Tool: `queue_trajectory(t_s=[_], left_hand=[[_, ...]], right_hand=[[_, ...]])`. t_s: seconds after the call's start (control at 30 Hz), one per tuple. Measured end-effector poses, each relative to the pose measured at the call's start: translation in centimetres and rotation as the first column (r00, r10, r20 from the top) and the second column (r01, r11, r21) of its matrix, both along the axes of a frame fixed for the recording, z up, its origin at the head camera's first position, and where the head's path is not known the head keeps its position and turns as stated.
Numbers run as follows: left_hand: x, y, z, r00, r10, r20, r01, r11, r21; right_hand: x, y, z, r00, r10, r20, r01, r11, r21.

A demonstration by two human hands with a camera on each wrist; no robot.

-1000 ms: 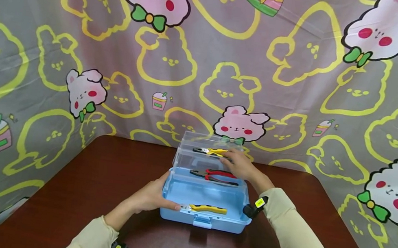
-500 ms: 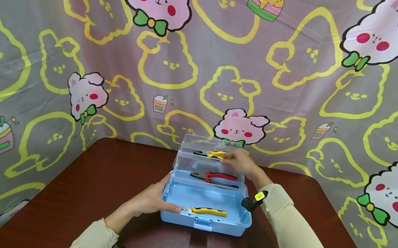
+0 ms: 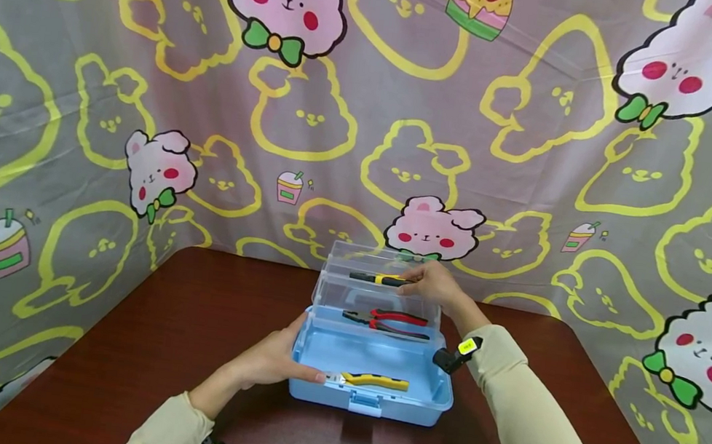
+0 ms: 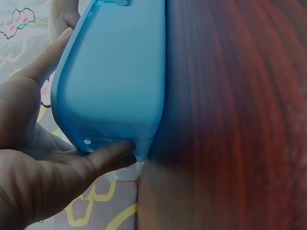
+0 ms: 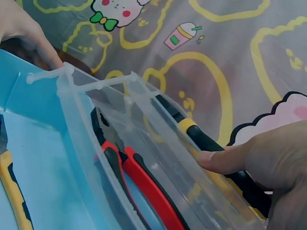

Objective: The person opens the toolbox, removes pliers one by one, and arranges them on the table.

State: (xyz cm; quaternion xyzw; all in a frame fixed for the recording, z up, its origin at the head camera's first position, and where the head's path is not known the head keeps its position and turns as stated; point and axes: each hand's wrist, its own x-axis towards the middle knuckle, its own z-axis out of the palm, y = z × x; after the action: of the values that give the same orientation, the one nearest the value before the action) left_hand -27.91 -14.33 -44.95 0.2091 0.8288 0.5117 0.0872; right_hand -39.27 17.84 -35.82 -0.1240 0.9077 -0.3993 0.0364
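A light-blue toolbox stands open on the table, with clear tiered trays raised at its back. My left hand grips its left side, thumb over the front rim and fingers against the side wall. At the upper tray, my right hand holds yellow-and-black pliers by the handles, thumb on top; the other fingers are mostly hidden. Red-and-black pliers lie in the lower clear tray. Along the front of the blue base lie yellow-handled pliers, their head near my left thumb.
The toolbox sits on a dark reddish-brown table. Behind and beside it hangs a grey curtain printed with cartoon rabbits. A blue latch is on the box's front.
The yellow-and-black pliers have turned in my right hand, from handles showing yellow and spread to lying narrow along the upper tray. My left hand has stayed on the toolbox.
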Motion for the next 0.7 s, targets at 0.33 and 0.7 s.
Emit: queue_trajectory(t_s=[0.33, 0.7], left_hand=[[0.0, 0.1, 0.0, 1.0, 0.019, 0.014, -0.018, 1.0, -0.014], [0.0, 0.0, 0.1, 0.999, 0.034, 0.011, -0.033, 0.999, -0.033]], right_hand=[[1.3, 0.0, -0.5, 0.985, -0.132, -0.113, 0.133, 0.991, -0.003], [2.6, 1.4, -0.4, 0.944, -0.187, -0.27, 0.188, 0.982, -0.025]])
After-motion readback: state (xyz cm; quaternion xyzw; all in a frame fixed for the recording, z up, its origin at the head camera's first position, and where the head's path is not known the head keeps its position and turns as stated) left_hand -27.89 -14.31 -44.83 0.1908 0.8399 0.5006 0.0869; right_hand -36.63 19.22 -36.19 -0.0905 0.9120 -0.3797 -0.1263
